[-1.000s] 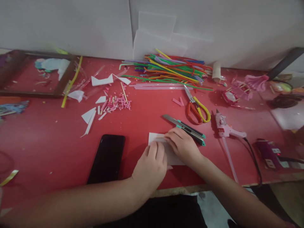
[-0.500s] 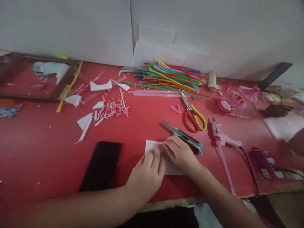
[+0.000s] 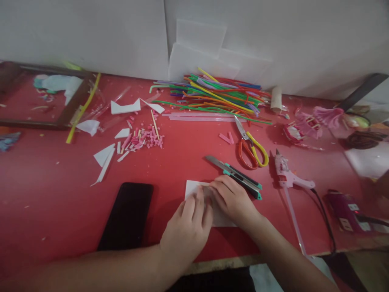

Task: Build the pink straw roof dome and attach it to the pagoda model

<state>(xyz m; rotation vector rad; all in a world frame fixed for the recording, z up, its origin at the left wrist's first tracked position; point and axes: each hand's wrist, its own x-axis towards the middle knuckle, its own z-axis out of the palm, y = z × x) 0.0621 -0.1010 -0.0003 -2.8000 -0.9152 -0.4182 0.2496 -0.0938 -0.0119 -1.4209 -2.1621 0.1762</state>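
Note:
A white sheet of paper (image 3: 223,217) lies near the table's front edge, partly hidden beneath both hands. My left hand (image 3: 189,227) rests on it with fingers bent and close together, their tips meeting something small at the paper's upper part. From the right, my right hand (image 3: 233,197) reaches the same spot, its fingers curled and closed. What the fingertips pinch is too small and covered to make out. Just beyond my right hand lies a cutter knife (image 3: 243,177) with its blade out. A black phone (image 3: 126,217) is left of my left hand.
Scissors (image 3: 251,150) and a pink glue gun (image 3: 288,175) lie to the right. Colourful pipe cleaners (image 3: 219,95) are heaped by the wall. Pink bits (image 3: 147,138) and white paper scraps (image 3: 104,156) lie left of centre, with a brown frame (image 3: 65,117) beyond.
The camera view has shifted slightly, so surrounding objects sit a little farther outward. Both hands stay at the same spot on the paper, with hardly any finger movement.

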